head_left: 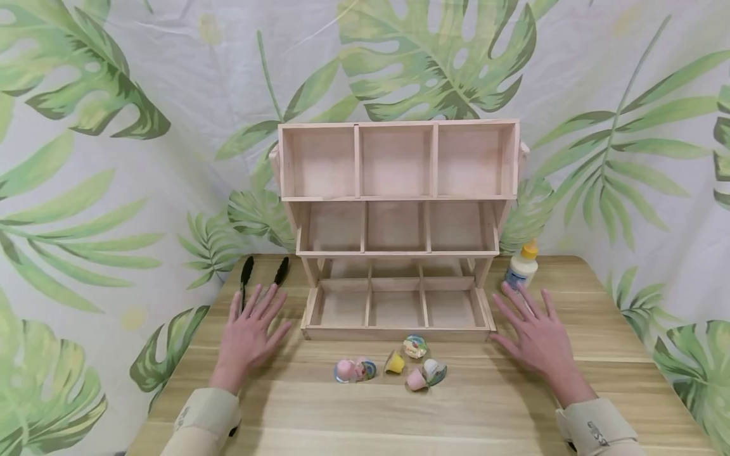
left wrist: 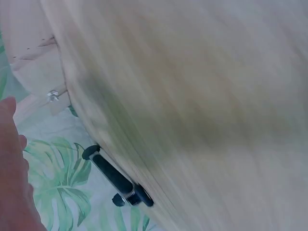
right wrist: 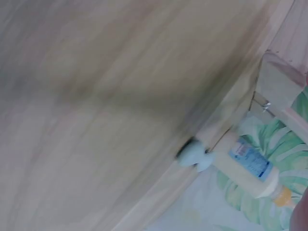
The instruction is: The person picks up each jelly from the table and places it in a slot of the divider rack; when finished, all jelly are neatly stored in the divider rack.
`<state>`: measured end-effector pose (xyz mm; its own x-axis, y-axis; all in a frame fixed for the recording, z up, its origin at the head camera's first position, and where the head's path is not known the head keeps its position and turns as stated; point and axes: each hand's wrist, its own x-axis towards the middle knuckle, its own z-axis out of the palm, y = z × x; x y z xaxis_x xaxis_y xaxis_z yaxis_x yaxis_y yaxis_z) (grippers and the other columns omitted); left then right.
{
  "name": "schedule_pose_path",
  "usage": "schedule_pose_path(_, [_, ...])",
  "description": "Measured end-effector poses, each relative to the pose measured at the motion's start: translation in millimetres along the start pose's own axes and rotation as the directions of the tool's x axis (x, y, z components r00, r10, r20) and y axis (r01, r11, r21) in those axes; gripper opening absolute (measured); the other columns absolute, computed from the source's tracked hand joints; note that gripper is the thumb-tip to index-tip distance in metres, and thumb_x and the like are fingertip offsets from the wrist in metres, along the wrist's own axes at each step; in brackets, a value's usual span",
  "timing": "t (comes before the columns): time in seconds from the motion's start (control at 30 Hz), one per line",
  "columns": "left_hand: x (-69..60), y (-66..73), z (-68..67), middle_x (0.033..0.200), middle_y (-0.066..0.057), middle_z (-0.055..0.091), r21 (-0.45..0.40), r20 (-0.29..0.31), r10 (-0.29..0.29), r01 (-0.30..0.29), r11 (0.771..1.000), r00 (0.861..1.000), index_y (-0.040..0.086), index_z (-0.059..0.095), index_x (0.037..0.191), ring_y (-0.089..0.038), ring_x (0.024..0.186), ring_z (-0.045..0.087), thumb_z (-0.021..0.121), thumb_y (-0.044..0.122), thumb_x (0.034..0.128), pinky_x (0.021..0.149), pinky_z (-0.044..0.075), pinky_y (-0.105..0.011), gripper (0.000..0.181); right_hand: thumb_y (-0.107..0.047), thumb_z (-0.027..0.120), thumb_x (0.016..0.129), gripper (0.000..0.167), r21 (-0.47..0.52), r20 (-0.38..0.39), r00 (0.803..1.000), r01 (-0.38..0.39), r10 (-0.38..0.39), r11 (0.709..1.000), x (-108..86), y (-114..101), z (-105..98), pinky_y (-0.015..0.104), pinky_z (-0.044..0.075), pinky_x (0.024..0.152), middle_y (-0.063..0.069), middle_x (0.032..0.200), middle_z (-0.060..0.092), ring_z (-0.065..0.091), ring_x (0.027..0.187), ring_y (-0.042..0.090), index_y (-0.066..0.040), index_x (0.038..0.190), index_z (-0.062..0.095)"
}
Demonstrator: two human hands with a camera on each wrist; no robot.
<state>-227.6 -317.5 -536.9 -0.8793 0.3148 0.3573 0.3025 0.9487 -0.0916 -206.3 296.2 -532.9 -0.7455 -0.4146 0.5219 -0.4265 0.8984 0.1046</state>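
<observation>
Fingers spread, the left hand (head_left: pixel 249 339) is over the left part of the table, holding nothing, just in front of black-handled tongs (head_left: pixel 246 273). The right hand (head_left: pixel 536 335), also with spread fingers and holding nothing, is at the right, its fingertips near a white glue bottle (head_left: pixel 521 268) with a yellow cap. Between the hands, several small cups lie in front of the rack: pink ones (head_left: pixel 345 369) at left, a yellow one (head_left: pixel 395 362) in the middle, a pink one (head_left: pixel 417 379) at right. The left wrist view shows the tongs (left wrist: pixel 113 172); the right wrist view shows the bottle (right wrist: pixel 248 168).
A three-tier wooden rack (head_left: pixel 397 333) with three compartments per tier stands at the middle back of the wooden table (head_left: pixel 365 424). Behind it hangs a leaf-patterned cloth (head_left: pixel 188 76). A small pale blue object (right wrist: pixel 195 155) is beside the bottle in the right wrist view.
</observation>
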Motion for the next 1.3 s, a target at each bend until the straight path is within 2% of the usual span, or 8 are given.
schedule_pose_path(0.17, [8.6, 12.8, -2.7, 0.169, -0.008, 0.033, -0.139, 0.032, -0.085, 0.089, 0.986, 0.996, 0.023, 0.035, 0.163, -0.038, 0.153, 0.032, 0.05, 0.056, 0.1029, 0.125, 0.013, -0.061, 0.07, -0.079, 0.032, 0.097, 0.085, 0.041, -0.04, 0.999, 0.006, -0.005, 0.999, 9.1, -15.5, -7.3, 0.06, 0.011, 0.127, 0.01, 0.162, 0.044, 0.036, 0.15, 0.037, -0.016, 0.149, 0.055])
schedule_pose_path(0.3, [20.2, 25.8, -4.6, 0.165, -0.014, 0.037, -0.303, 0.078, -0.175, 0.191, 0.934, 0.981, 0.02, 0.032, 0.164, -0.046, 0.147, 0.037, 0.048, 0.052, 0.1056, 0.116, 0.027, -0.068, 0.068, -0.076, 0.042, 0.096, 0.081, 0.078, -0.058, 0.998, 0.002, 0.003, 0.997, 16.3, -33.2, -12.1, 0.061, 0.021, 0.123, 0.013, 0.155, 0.051, 0.042, 0.145, 0.038, -0.014, 0.146, 0.058])
schedule_pose_path(0.4, [31.0, 33.0, -1.1, 0.163, -0.019, 0.037, -0.446, 0.123, -0.246, 0.275, 0.852, 0.962, 0.018, 0.03, 0.164, -0.05, 0.145, 0.037, 0.046, 0.051, 0.1071, 0.112, 0.03, -0.073, 0.067, -0.064, 0.064, 0.089, 0.076, 0.127, -0.038, 0.999, -0.012, 0.017, 0.992, 19.9, -49.0, -15.1, 0.062, 0.034, 0.115, 0.015, 0.15, 0.055, 0.048, 0.139, 0.039, -0.014, 0.146, 0.058])
schedule_pose_path(0.63, [53.0, 49.1, 14.7, 0.159, -0.024, 0.04, -0.729, 0.194, -0.321, 0.355, 0.585, 0.927, 0.007, 0.028, 0.162, -0.049, 0.135, 0.048, 0.051, 0.038, 0.1086, 0.108, 0.041, -0.065, 0.066, -0.042, 0.084, 0.081, 0.069, 0.306, 0.023, 0.999, -0.031, 0.025, 0.951, 20.7, -92.5, -17.6, 0.053, 0.056, 0.089, 0.011, 0.131, 0.065, 0.065, 0.114, 0.033, -0.012, 0.139, 0.064])
schedule_pose_path(0.73, [59.5, 58.4, 15.9, 0.156, -0.025, 0.041, -0.777, 0.228, -0.343, 0.383, 0.5, 0.911, 0.004, 0.029, 0.16, -0.05, 0.131, 0.05, 0.054, 0.034, 0.1078, 0.106, 0.044, -0.063, 0.065, -0.04, 0.086, 0.081, 0.063, 0.362, 0.061, 0.998, -0.048, 0.027, 0.931, 19.1, -108.7, -17.4, 0.046, 0.059, 0.084, 0.005, 0.122, 0.068, 0.067, 0.107, 0.025, -0.013, 0.134, 0.067])
schedule_pose_path(0.83, [64.5, 66.9, 16.7, 0.153, -0.023, 0.044, -0.797, 0.249, -0.369, 0.406, 0.448, 0.895, 0.004, 0.032, 0.158, -0.047, 0.129, 0.052, 0.055, 0.032, 0.1071, 0.102, 0.048, -0.06, 0.062, -0.041, 0.085, 0.083, 0.056, 0.396, 0.128, 0.991, -0.09, 0.042, 0.914, 17.3, -121.5, -18.2, 0.043, 0.059, 0.084, 0.003, 0.115, 0.068, 0.067, 0.103, 0.022, -0.014, 0.13, 0.07])
schedule_pose_path(1.1, [69.9, 77.5, 27.2, 0.144, -0.017, 0.05, -0.788, 0.223, -0.422, 0.418, 0.452, 0.878, 0.005, 0.037, 0.154, -0.038, 0.121, 0.056, 0.058, 0.026, 0.1052, 0.096, 0.052, -0.052, 0.056, -0.04, 0.083, 0.085, 0.044, 0.438, 0.359, 0.93, -0.246, 0.083, 0.864, 12.5, -138.7, -15.6, 0.046, 0.058, 0.086, -0.001, 0.112, 0.068, 0.067, 0.101, 0.021, -0.015, 0.121, 0.073])
schedule_pose_path(1.3, [70.8, 82.3, 35.4, 0.14, -0.018, 0.051, -0.786, 0.169, -0.451, 0.396, 0.474, 0.876, 0.0, 0.039, 0.15, -0.036, 0.114, 0.056, 0.064, 0.019, 0.0997, 0.094, 0.05, -0.049, 0.059, -0.037, 0.084, 0.086, 0.037, 0.445, 0.39, 0.917, -0.268, 0.084, 0.855, 9.7, -144.9, -12.5, 0.041, 0.058, 0.085, -0.006, 0.11, 0.067, 0.067, 0.101, 0.016, -0.017, 0.115, 0.074])
